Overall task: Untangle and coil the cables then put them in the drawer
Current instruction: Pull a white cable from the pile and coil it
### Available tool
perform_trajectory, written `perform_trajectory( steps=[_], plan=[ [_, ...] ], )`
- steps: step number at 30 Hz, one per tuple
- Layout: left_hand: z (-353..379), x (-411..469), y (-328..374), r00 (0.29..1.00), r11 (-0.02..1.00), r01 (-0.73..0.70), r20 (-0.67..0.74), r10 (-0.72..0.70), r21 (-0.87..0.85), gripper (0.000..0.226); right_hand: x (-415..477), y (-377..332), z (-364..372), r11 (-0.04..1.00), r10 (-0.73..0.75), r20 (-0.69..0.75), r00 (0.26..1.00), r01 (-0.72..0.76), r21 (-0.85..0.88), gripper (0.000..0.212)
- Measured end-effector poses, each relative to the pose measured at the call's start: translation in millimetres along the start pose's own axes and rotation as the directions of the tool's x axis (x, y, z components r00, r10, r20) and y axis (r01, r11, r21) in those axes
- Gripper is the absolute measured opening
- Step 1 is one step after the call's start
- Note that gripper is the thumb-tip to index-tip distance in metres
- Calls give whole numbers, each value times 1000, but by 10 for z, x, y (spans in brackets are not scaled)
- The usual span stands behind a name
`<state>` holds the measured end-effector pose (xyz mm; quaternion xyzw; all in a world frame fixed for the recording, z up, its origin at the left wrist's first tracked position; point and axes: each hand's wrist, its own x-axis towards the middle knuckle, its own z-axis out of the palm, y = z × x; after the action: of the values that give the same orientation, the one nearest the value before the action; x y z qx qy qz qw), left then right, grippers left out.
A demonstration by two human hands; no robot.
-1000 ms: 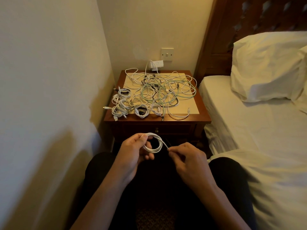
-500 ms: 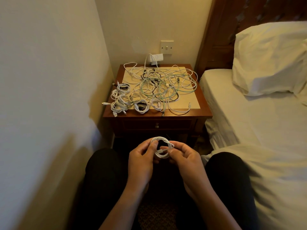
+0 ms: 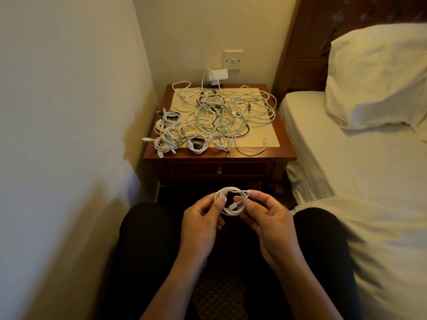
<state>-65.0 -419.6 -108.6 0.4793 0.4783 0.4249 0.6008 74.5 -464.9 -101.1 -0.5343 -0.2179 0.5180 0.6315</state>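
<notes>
I hold a small coil of white cable [image 3: 231, 192] above my lap, in front of the nightstand. My left hand [image 3: 203, 218] pinches the coil's left side with thumb and fingers. My right hand [image 3: 265, 213] pinches its right side, where the white plug end lies across the loops. On the wooden nightstand [image 3: 286, 155] a tangle of white, mint-green and black cables [image 3: 231, 112] covers the middle and back. Several small coiled white cables [image 3: 171, 135] sit at its front left. The drawer [image 3: 219, 169] under the top is closed, with a small round knob.
A wall runs close along my left. A bed with a white sheet [image 3: 346, 158] and a pillow [image 3: 379, 75] stands tight against the right. A white charger [image 3: 218, 75] is plugged in below a wall switch [image 3: 233, 60] behind the nightstand. My dark-trousered knees flank my hands.
My right hand has closed in from the trailing end to the coil, and the last loop is now wound in. Both hands have shifted slightly right and now meet on the coil.
</notes>
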Motion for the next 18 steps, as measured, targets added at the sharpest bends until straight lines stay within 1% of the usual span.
perform_trajectory(
  steps=[2,4,7,9,10,11,13,14,15,16,18],
  plan=[
    [-13,14,-2,1000,999,-23,-20,24,38,21,-16,-18,8,1000,-3,4,1000,2,27,26],
    [-31,38,-21,998,993,-52,-39,57,110,22,-32,-30,18,999,-28,2,1000,28,15,26],
    [-26,40,-23,991,969,-116,-36,127,220,23,-49,-45,35,985,-147,-40,988,143,-99,25],
    [-8,22,-5,990,965,-133,-8,139,227,21,-55,-55,38,961,-223,-54,973,210,-178,24],
    [-5,13,6,991,966,-132,7,133,221,20,-58,-60,41,960,-224,-43,974,213,-184,25],
    [-5,9,15,992,967,-127,11,128,220,18,-57,-60,43,968,-195,-20,981,189,-167,25],
    [-21,21,13,993,966,-105,-19,113,234,16,-61,-59,66,985,-89,54,995,96,-141,26],
    [-33,27,7,994,965,-90,-44,104,246,15,-67,-54,81,984,-46,89,995,61,-170,25],
    [-40,30,1,993,964,-73,-69,93,254,14,-71,-42,93,970,-30,115,993,56,-235,25],
    [-42,26,1,993,966,-52,-89,77,255,14,-78,-31,109,944,-40,131,991,80,-319,25],
    [-53,28,0,992,967,-17,-120,49,253,14,-93,-3,138,856,-104,147,984,164,-490,24]
  ],
)
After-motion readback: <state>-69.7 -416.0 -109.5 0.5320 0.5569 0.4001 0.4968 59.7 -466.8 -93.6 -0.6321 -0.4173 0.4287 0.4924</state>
